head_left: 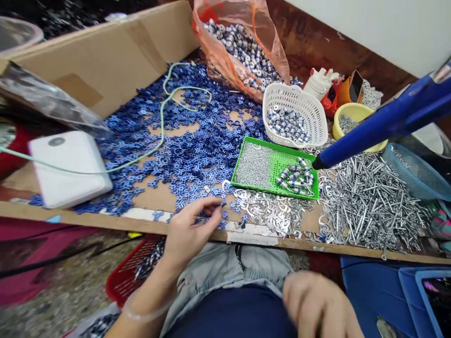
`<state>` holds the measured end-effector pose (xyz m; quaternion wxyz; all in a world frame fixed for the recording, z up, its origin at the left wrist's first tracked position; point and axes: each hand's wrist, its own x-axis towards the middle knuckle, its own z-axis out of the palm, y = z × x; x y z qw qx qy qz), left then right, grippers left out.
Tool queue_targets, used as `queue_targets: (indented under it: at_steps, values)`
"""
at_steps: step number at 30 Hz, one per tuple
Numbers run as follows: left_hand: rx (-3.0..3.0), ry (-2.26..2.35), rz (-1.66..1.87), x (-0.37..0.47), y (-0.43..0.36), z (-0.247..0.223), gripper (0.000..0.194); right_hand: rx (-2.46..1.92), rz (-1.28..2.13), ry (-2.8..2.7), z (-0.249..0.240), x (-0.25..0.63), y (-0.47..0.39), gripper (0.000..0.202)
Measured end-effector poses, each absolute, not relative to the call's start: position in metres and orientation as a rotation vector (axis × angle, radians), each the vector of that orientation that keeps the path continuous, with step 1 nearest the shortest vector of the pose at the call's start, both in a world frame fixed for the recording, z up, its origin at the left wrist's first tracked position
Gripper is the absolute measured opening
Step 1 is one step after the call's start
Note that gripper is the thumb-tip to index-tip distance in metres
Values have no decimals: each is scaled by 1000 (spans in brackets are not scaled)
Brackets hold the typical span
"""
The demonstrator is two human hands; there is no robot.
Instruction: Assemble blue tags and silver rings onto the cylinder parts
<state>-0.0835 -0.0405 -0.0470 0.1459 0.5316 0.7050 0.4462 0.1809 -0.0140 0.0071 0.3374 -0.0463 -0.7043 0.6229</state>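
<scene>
My left hand (pixel 192 227) is over the table's front edge, thumb and forefinger bent toward each other. A small dark blue piece (pixel 223 204) shows at its fingertips. Under and beyond it lie many flat blue branched pieces (pixel 197 155). Silvery curved flat pieces (pixel 271 211) are heaped just right of the fingers. Above them a green tray (pixel 276 188) holds tiny silver parts and several blue-and-silver cylinders (pixel 298 177). My right hand (pixel 320 300) is in front of my body, below the table edge. Its fingers look curled but are blurred, and what they hold cannot be seen.
A blue rod-like tool (pixel 380 122) slants in from the right over the tray. Metal pins (pixel 369 202) are piled at right. Behind stand a white basket (pixel 319 119), an orange bag (pixel 225 70) and a yellow bowl (pixel 340 112). A white box (pixel 68 169) and green cord (pixel 162 117) are left.
</scene>
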Motion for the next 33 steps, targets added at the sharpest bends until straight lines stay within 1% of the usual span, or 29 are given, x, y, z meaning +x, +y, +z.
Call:
queue_targets:
  at_steps: [1, 2, 3, 5, 6, 7, 10, 12, 14, 17, 20, 22, 25, 27, 33]
  values:
    - [1524, 2006, 1294, -83, -44, -47, 15, -85, 1617, -1824, 0, 181, -2, 33]
    - [1521, 1973, 1298, -83, -47, -47, 16, -142, 1549, -1830, -5, 181, 8, 35]
    - [1518, 1935, 1296, -82, -49, -47, 16, -398, 1445, -1918, -10, 181, 17, 31]
    - [1477, 1860, 1287, -80, -53, -46, 17, -920, 1077, -2124, -15, 181, 30, 16]
    - [1435, 1836, 1282, -79, -54, -45, 18, -1124, 858, -2222, -17, 180, 34, 11]
    - [1384, 1817, 1276, -77, -55, -43, 19, -1235, 655, -2320, -19, 178, 36, 12]
    - [1190, 1758, 1242, -69, -55, -37, 24, -1240, 201, -2571, -28, 169, 39, 13]
    - [1112, 1684, 1238, -64, -53, -33, 27, -1187, 49, -2646, -35, 163, 41, 11]
    - [1142, 1613, 1250, -60, -51, -30, 25, -1149, -6, -2652, -40, 160, 44, 14]
    - [1247, 1513, 1228, -53, -48, -29, 18, -1092, -10, -2658, -40, 161, 51, 15]
    - [1173, 1386, 1189, -46, -43, -27, 17, -1068, 74, -2538, -31, 165, 51, 11]
    - [1051, 1294, 1205, -41, -38, -25, 19, -1050, 310, -2347, -23, 164, 44, 11]
    - [922, 1157, 1224, -37, -30, -22, 22, -973, 803, -2091, -14, 157, 29, 13]
    - [908, 1091, 1199, -36, -25, -21, 26, -929, 1009, -2010, -12, 150, 21, 14]
    - [904, 1013, 1186, -38, -20, -16, 32, -894, 1163, -1967, -17, 136, 18, 13]
